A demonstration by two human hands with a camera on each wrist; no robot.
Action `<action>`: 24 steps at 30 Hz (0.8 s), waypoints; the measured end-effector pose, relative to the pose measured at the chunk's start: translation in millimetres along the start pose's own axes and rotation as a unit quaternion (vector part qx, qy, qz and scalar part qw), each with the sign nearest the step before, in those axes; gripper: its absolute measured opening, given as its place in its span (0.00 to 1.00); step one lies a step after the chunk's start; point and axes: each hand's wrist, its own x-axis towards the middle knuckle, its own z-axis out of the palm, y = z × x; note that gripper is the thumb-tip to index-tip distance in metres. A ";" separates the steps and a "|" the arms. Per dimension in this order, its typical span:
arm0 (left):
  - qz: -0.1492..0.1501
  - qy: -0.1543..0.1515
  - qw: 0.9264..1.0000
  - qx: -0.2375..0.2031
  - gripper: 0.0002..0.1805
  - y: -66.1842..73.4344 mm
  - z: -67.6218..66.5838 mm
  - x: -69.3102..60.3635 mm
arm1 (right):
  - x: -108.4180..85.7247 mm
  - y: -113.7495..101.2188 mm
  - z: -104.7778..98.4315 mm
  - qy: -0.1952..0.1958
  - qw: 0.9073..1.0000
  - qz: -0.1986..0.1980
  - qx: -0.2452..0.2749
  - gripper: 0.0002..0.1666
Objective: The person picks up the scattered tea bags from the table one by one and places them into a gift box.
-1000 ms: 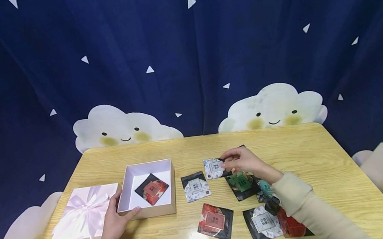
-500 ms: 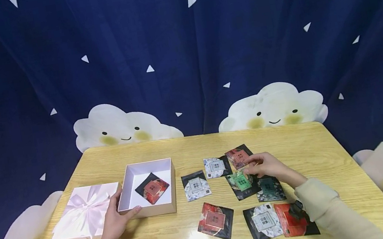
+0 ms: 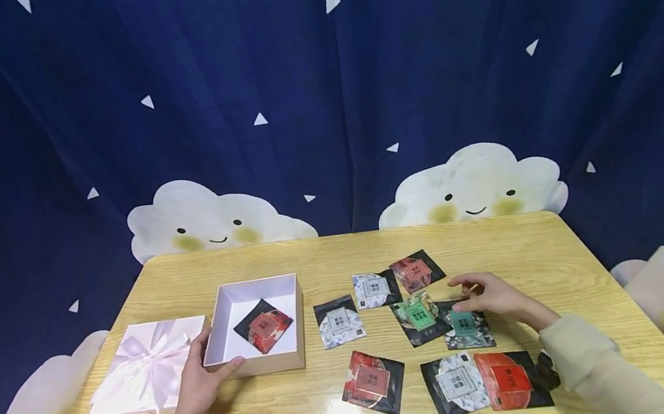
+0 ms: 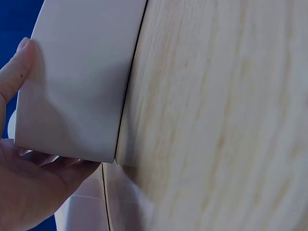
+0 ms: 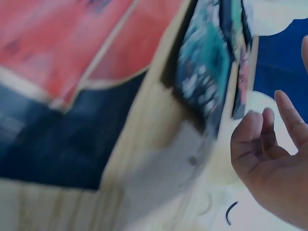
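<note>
Blue curtain (image 3: 310, 60) w/ clouds (image 3: 470, 175) & triangles (image 3: 331, 3), bhnd tbl (image 3: 519, 250).

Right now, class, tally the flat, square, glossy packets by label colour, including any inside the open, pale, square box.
Flat, square, glossy packets with red labels: 4, one inside the open, pale, square cardboard box
Packets with whitish labels: 3
Packet with green label: 1
Packet with teal label: 1
Total: 9

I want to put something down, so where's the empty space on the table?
The table is bare in front of the white box, between the left hand and the lone red packet outside it, and at the far-right corner, beyond the right hand. It's crowded around the green packet.
</note>
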 end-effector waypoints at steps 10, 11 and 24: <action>0.004 0.000 1.000 0.004 0.48 1.8 0.7 1.1 | -7.7 29.5 -9.3 0.030 0.994 -0.027 -0.101 0.41; 0.005 0.000 1.000 0.004 0.48 2.0 0.8 0.8 | -8.9 31.4 -9.9 0.030 0.993 -0.031 -0.106 0.41; 0.004 0.002 1.000 0.003 0.47 2.1 0.3 -0.2 | -13.0 45.7 -2.7 0.041 0.982 -0.030 -0.181 0.47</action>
